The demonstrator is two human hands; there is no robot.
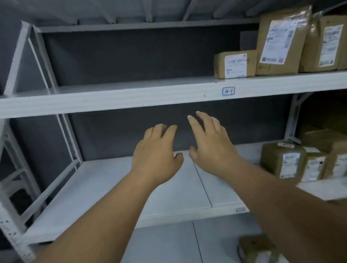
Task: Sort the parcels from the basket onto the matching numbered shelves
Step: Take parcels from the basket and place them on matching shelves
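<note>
Grey metal shelves are filling the view, with a dark wall behind them. Brown parcels are the things to sort. Three or more are standing on the top shelf at the right: a small box lying flat, a tall packet leaning just beside it, and another packet next to that. A tag on the shelf edge is showing "4" and a stroke, and the tall packet has "4" written on it too. More parcels are sitting at the right of the middle shelf, and one parcel is lying on the shelf below. The basket is not showing.

The left hand and the right hand are reaching out side by side over the middle shelf. Both are holding nothing, with fingers spread and a little bent. They are close to each other but not touching.

The boxes are probably stiff and light, so two flat sides would be good places to hold. The packets look soft and shiny with tape, so they may be slippery and floppy. Holding one by both edges, or under its bottom, would likely be safest.
</note>
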